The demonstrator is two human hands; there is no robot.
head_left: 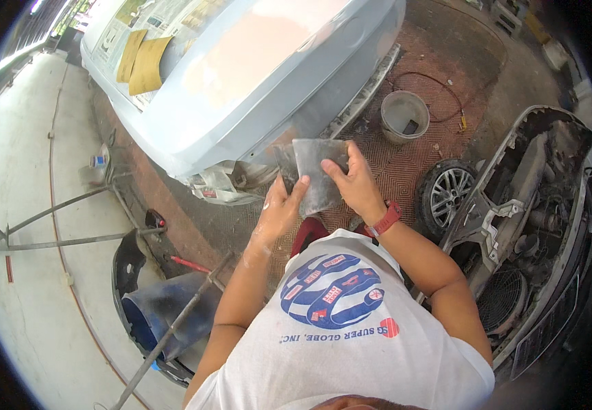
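In front of my body I hold a worn grey sheet that looks like sandpaper, with a darker piece or fold showing at its left side. My left hand pinches the left part between thumb and fingers; whitish dust marks its skin. On the right edge, my right hand grips it, thumb on top and fingers behind. The sheet's underside is hidden. Just beyond it stands a car body in pale grey primer with a pinkish patch, apart from my hands as far as I can tell.
Curved yellow sheets rest on the car's paper-masked glass. A bucket holds a dark item, near a red hose. At right are a wheel and an open car front; at left, a metal frame and blue drum.
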